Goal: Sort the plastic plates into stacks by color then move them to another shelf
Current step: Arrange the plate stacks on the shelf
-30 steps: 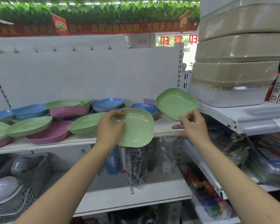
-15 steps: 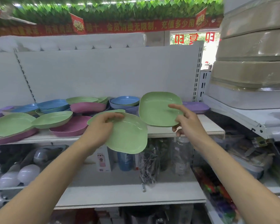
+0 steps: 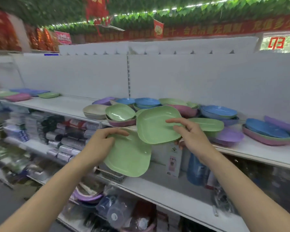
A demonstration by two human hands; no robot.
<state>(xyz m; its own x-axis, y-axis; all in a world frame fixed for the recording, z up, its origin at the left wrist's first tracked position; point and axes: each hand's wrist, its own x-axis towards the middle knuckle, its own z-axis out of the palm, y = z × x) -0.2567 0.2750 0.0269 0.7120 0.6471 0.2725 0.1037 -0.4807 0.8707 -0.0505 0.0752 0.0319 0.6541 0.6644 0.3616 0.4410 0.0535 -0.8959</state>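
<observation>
Two green plates were up in the air in the middle of the picture. The lower green plate was held by the left hand, whose grip pinched its top left edge with fingers on top. The upper green plate was held by the right hand, whose grip pinched its right edge, with one finger lying across the inside. The upper plate's bottom edge overlapped the lower plate's top edge, so it looked like the two were about to be put together as one green stack. I could not tell if they were touching.

Behind them, on the shelf, most plates were still mixed up. A green dish sat in a pink one, next to a beige dish. Blue plates lay over green and pink ones in the middle, and at the right of the picture a blue plate lay in a pink and green pile.

At the far left of the shelf, a few small piles of blue, pink and green sat apart. They were blurry, so I could not tell if they were sorted.

So the sorting looked only just begun. Most colors still needed stacks, and moving them still seemed left to do.
</observation>
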